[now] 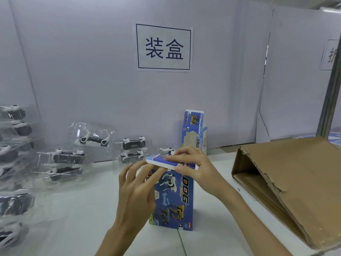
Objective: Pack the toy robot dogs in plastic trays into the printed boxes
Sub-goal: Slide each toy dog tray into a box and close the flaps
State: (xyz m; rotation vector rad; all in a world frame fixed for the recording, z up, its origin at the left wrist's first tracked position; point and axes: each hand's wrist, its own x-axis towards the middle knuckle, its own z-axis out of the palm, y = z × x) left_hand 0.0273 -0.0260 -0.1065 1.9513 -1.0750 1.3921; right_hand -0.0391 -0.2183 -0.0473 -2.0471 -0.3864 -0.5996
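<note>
Head view: the printed box (pixel 171 198) stands upright at near centre on the table (pixel 83 218). The right hand (pixel 191 163) pinches its top flap (pixel 158 160) between thumb and fingers. The left hand (pixel 136 187) touches the box's left edge with fingers straight and spread. Trayed robot dogs (pixel 62 163) lie to the left.

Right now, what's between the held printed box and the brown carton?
Head view: between printed box and brown carton, only the right forearm over white table, plus a tiny dark speck.

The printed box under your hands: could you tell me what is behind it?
Another printed box stands upright, top flap raised. A toy dog's white legs peek out; the right hand covers the rest.
</note>
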